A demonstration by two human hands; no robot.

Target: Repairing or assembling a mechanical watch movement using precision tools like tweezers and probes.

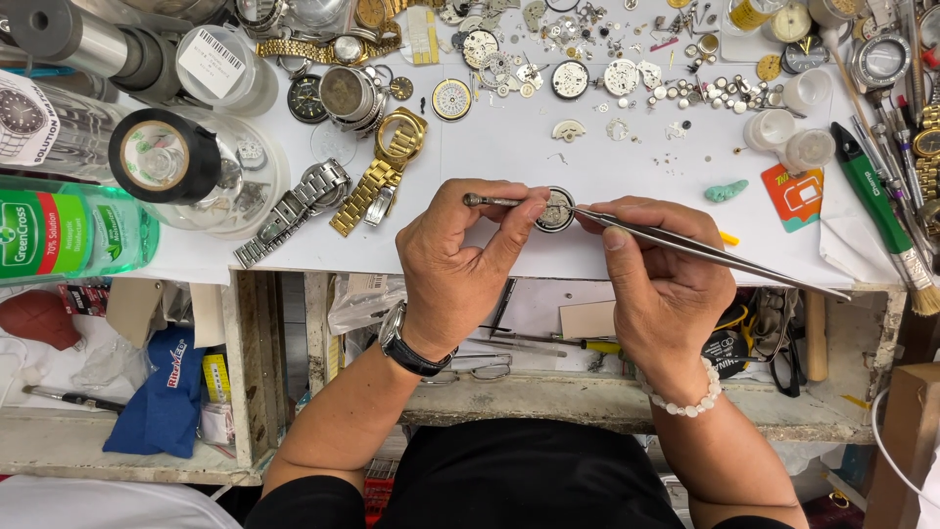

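Left hand (455, 260) pinches a small screwdriver (493, 201), tip over the watch movement (556, 211); right hand (661, 279) clamps tweezers (685, 243) just opposite (keep both low, light pressure, steady).

White desk (509, 147) carried loose watch parts (587, 59), a gold watch bracelet (387, 167), a steel bracelet (294, 211), a tape roll (164, 157) and a green brush (886, 216).

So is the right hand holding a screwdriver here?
No, the right hand holds long metal tweezers pointed at the watch movement.
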